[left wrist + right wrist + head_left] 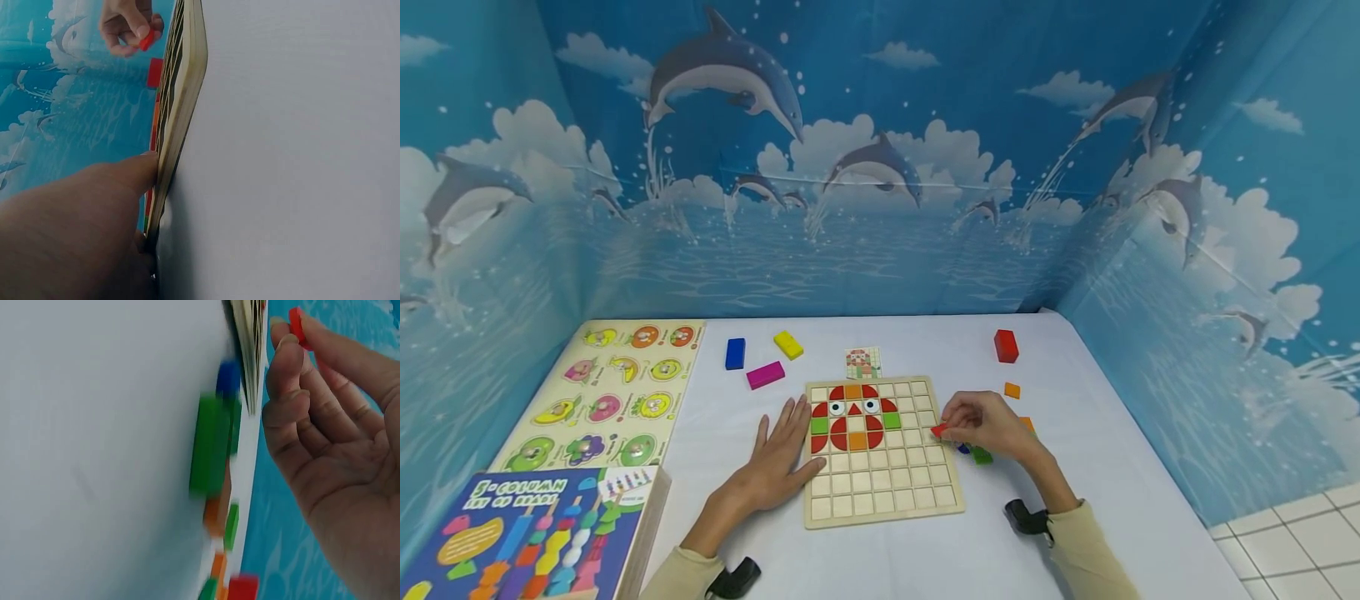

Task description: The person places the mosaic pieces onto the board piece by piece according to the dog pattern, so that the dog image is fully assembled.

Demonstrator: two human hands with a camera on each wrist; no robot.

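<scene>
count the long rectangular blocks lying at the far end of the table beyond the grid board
4: a blue block, yellow block and magenta block far left of the grid board, a red block far right. None looks hidden.

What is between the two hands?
In the head view, the wooden grid board with its colored picture lies between the left hand and right hand.

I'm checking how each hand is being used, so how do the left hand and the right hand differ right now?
The left hand lies flat with fingers spread, resting on the table against the wooden grid board; the right hand is raised with curled fingers. The left hand holds nothing, while the right hand pinches a small red piece at the board's right edge. Both hands are bare.
</scene>
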